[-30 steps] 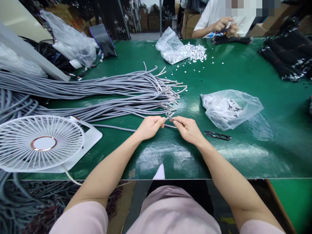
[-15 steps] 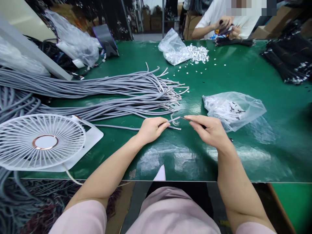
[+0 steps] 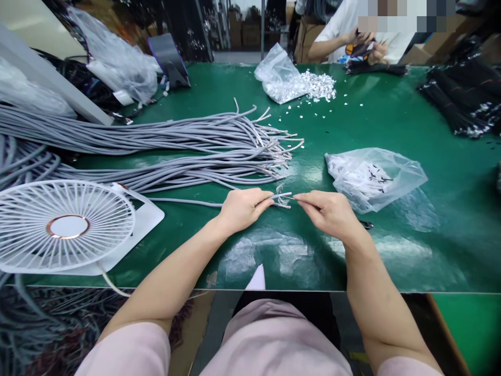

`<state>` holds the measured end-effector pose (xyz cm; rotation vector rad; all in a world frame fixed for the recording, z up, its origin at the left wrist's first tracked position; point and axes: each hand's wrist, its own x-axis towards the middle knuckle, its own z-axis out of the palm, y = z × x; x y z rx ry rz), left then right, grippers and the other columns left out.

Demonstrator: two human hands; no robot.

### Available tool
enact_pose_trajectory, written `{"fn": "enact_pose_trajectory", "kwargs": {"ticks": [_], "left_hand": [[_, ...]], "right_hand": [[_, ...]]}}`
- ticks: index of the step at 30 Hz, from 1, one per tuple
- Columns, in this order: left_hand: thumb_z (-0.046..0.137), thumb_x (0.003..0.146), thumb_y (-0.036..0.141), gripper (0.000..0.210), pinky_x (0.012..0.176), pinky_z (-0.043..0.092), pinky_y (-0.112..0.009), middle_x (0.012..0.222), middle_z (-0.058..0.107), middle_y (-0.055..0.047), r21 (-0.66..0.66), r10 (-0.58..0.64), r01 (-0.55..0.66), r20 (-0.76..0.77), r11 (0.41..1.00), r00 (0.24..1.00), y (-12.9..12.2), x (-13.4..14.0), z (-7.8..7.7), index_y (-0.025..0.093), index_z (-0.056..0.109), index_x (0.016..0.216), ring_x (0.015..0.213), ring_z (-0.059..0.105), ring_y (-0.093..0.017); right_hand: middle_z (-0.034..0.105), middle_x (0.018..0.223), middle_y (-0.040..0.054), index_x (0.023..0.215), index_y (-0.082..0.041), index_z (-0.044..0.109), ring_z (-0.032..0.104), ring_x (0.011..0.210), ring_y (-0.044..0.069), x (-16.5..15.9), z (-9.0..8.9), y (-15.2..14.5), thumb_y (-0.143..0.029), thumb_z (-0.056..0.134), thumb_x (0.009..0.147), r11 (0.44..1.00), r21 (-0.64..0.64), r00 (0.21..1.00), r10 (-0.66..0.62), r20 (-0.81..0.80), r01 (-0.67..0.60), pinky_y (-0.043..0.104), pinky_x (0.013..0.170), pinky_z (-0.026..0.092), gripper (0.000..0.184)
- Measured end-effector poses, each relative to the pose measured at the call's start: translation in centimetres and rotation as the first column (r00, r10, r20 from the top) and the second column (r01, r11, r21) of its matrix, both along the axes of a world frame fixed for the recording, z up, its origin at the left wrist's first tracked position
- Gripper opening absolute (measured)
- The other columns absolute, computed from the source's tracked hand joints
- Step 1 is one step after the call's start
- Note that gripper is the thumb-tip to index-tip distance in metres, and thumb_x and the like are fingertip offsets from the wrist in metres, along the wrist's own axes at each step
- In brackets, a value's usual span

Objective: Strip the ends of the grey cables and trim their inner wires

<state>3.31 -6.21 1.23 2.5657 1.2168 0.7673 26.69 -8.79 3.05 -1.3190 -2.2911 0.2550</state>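
1. Here we are over the green table, and our left hand has thumb and forefinger pressed together, pinching a grey cable just short of its end.
2. Look at that tip: it pokes out of the left grip toward three o'clock, just beside the right fingertips.
3. Pale frayed strands spread around the stub between our two hands, one wisp curling up toward twelve.
4. Across at three o'clock, our right hand has its fingertips closed on a thin strand; whether that joins the fray, we can't tell.
5. Just under the held stub, at four o'clock from the left fingertips, we spot a second cable end.
6. Off the left hand, between ten and eleven o'clock, sprawls the bundle of grey cables, bare ends facing three; the white fan sits at nine.
7. From the right hand, we have a clear bag of white pieces near at two o'clock, and, well apart at one, a co-worker's hands over dark cables.
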Motion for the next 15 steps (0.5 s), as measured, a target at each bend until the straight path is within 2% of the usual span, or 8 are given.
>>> {"fn": "enact_pose_trajectory", "kwargs": {"ticks": [8, 15], "left_hand": [[0.052, 0.091, 0.033, 0.025, 0.058, 0.039, -0.022, 0.082, 0.072, -0.001, 0.067, -0.014, 0.017, -0.045, 0.998, 0.999, 0.06, -0.08, -0.13, 0.02, 0.07, 0.102, 0.067, 0.064, -0.012], [0.051, 0.091, 0.035, 0.026, 0.058, 0.039, -0.022, 0.082, 0.072, -0.002, 0.072, -0.049, 0.051, -0.029, 0.996, 0.998, 0.08, -0.2, -0.25, 0.02, 0.071, 0.1, 0.069, 0.064, -0.012]], "right_hand": [[0.074, 0.088, 0.0039, 0.1, -0.018, 0.072, 0.068, 0.073, 0.016, -0.24, -0.19, 0.23, -0.023, 0.051, 0.089, 1.0, -0.018, 0.999, 0.022, -0.041, -0.022, 0.025, 0.063, 0.048, 0.024], [0.074, 0.086, 0.0042, 0.097, -0.018, 0.073, 0.067, 0.072, 0.015, 0.02, -0.29, 0.58, -0.021, 0.052, 0.088, 0.992, -0.086, 0.985, 0.08, -0.152, -0.094, 0.023, 0.063, 0.047, 0.023]]}}
